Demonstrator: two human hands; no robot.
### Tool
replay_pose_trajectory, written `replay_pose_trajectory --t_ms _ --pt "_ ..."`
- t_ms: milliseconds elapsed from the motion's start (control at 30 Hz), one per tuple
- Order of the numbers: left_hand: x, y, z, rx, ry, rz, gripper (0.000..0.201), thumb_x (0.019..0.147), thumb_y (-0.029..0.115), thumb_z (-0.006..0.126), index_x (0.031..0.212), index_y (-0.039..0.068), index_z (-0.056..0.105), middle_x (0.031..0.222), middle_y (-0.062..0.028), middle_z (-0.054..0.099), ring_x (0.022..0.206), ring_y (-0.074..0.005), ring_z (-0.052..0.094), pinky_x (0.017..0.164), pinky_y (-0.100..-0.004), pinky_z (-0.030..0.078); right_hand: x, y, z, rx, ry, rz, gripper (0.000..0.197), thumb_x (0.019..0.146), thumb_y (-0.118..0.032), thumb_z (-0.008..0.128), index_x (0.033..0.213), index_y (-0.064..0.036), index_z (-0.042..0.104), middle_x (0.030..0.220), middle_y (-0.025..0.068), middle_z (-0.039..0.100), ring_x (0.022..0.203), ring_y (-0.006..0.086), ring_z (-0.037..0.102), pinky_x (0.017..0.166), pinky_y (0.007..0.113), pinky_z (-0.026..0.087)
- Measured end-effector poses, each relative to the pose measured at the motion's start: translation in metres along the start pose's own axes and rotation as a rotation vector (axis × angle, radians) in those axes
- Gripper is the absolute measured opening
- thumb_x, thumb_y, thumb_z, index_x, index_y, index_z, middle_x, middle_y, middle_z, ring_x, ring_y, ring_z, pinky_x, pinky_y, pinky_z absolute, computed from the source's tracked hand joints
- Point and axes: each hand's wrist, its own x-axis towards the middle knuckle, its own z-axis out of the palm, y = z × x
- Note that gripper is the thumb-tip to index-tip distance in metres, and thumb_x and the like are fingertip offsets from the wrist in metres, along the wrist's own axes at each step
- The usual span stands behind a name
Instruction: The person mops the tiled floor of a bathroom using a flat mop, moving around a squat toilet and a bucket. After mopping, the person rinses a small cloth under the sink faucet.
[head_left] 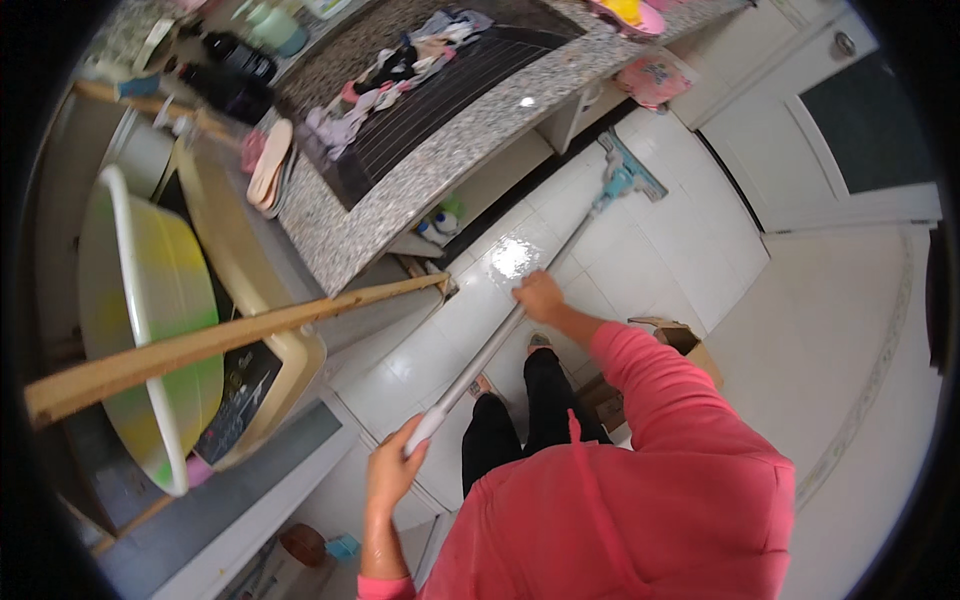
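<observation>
Gripping a long, pale, straight pole (480,358) firmly with left hand (393,462) at lower centre and right hand (540,296) mid-frame, resting its blue plastic wiper head (627,175) on glossy white floor tiles (655,255), upper right

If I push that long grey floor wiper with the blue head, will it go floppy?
The long grey floor wiper would probably be stiff, since it looks straight between the left hand and right hand. Its wide blue head might slide easily because the white tiled floor looks shiny. Let go, it might tip, being long and thin.
</observation>
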Motion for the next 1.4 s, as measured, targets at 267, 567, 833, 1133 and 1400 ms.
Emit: replay_pose_trajectory --t_ms 267,567,833,1133,1400 --pt "-0.229 -0.07 -0.075 -0.389 0.17 -0.494 0.032 0.077 0.006 0.067 0.108 -0.001 0.062 0.084 -0.005 0.064 0.074 -0.0078 0.055 0.066 -0.0222 0.046 -0.063 -0.241 0.009 0.276 -0.307 -0.613 0.013 0.064 -0.014 0.058 0.076 -0.0102 0.06 0.067 0.0116 0.06 0.073 0.0329 0.061 0.07 0.047 0.045" --pt "-0.373 -0.046 -0.136 -0.367 0.043 -0.827 0.029 0.082 0.007 0.06 0.11 -0.001 0.06 0.091 -0.0011 0.06 0.081 -0.0102 0.052 0.073 -0.0249 0.044 -0.125 -0.36 -0.026 0.439 -0.699 -0.944 0.013 0.067 -0.011 0.055 0.08 -0.0106 0.059 0.067 0.0121 0.061 0.07 0.0334 0.061 0.06 0.045 0.047" --pt "-0.243 -0.142 -0.118 -0.371 -0.025 -0.452 0.031 0.079 0.014 0.063 0.108 0.002 0.063 0.069 0.0005 0.059 0.059 -0.0042 0.049 0.051 -0.019 0.039 -0.086 -0.275 -0.021 0.321 -0.353 -0.531 0.022 0.061 -0.017 0.062 0.082 -0.0112 0.059 0.073 0.0134 0.062 0.072 0.0339 0.061 0.066 0.047 0.047" --pt "-0.086 -0.193 0.0 -0.033 -0.069 0.172 0.034 0.086 0.021 0.057 0.119 0.014 0.055 0.086 -0.021 0.062 0.075 -0.0307 0.062 0.069 -0.0318 0.047 -0.056 -0.161 0.088 -0.18 0.056 0.245 0.015 0.073 -0.012 0.054 0.084 -0.0115 0.064 0.091 0.0068 0.06 0.097 0.0267 0.055 0.082 0.037 0.045" --pt "-0.223 -0.414 -0.08 -0.239 -0.044 0.004 0.031 0.085 0.015 0.059 0.115 0.006 0.059 0.092 -0.0129 0.066 0.073 -0.0116 0.056 0.069 -0.0261 0.046 -0.052 -0.416 0.196 -0.096 -0.178 -0.058 0.017 0.069 -0.017 0.056 0.084 -0.015 0.065 0.083 0.0074 0.062 0.091 0.0269 0.058 0.083 0.039 0.043"
